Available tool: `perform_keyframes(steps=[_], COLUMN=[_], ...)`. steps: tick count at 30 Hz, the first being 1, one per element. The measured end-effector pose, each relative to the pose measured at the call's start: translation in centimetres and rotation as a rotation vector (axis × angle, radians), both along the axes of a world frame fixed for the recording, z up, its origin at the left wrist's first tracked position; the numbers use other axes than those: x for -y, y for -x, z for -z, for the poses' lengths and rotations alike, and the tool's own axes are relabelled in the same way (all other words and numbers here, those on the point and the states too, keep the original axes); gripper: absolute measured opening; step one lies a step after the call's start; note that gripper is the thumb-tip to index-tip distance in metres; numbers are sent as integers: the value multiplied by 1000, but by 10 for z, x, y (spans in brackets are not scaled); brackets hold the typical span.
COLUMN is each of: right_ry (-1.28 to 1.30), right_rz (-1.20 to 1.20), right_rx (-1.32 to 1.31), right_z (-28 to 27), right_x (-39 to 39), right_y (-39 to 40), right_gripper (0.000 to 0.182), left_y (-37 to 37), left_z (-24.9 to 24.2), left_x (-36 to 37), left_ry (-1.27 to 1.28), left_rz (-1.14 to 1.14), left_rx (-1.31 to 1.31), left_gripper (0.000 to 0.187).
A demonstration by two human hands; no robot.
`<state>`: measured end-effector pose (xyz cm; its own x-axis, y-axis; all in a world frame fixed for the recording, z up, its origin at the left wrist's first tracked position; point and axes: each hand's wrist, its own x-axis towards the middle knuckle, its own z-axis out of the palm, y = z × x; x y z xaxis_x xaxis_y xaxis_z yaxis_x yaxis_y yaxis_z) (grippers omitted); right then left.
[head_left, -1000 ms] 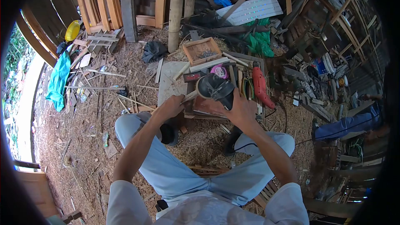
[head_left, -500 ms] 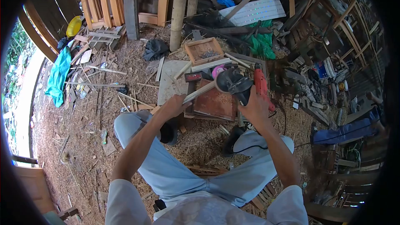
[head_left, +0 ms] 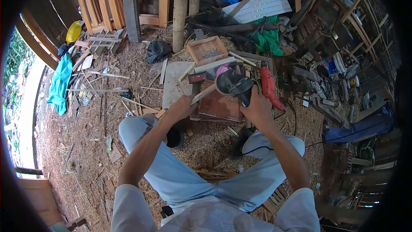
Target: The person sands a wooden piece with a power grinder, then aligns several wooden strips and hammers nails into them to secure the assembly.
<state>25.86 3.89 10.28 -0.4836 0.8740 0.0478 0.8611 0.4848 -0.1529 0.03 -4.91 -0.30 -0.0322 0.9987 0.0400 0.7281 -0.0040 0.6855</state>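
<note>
My left hand (head_left: 182, 107) is closed on the lower end of a light wooden strip (head_left: 203, 93), which points up and right. The strip's far end meets the round rim of a dark angle grinder (head_left: 234, 83). My right hand (head_left: 257, 108) is wrapped round the grinder's body. Below the grinder lies a reddish-brown wooden board (head_left: 219, 105). A red power drill (head_left: 268, 87) rests just right of my right hand. Behind the grinder are a pink round object (head_left: 222, 69) and a small red block (head_left: 197, 78).
A wooden tray (head_left: 207, 50) with small metal pieces stands beyond the board. A pale slab (head_left: 175, 81) lies at its left. Bamboo posts (head_left: 179, 21) rise behind. Wood scraps and shavings cover the ground. A dark cable (head_left: 295, 118) curves at the right.
The grinder, strip and both hands have shifted slightly left. The grinder's head has tilted a little, and more of the red drill shows beside my right hand.
</note>
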Motion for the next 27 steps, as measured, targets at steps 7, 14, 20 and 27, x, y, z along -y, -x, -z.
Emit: perform_keyframes(steps=[7, 14, 20, 27], right_ry=[-51, 27, 518, 825], right_rz=[101, 183, 364, 452], right_rx=[-3, -465, -1290, -1410], right_z=[-9, -3, 22, 16], right_x=[-28, -37, -55, -58], right_y=[-19, -47, -52, -48], right_gripper=[74, 68, 42, 34], left_y=[3, -19, -47, -56], left_z=[7, -26, -8, -26], left_x=[5, -14, -41, -66], left_ry=[-67, 83, -315, 180], left_rz=[30, -205, -207, -308], left_rx=[4, 115, -26, 949], left_gripper=[24, 22, 27, 32])
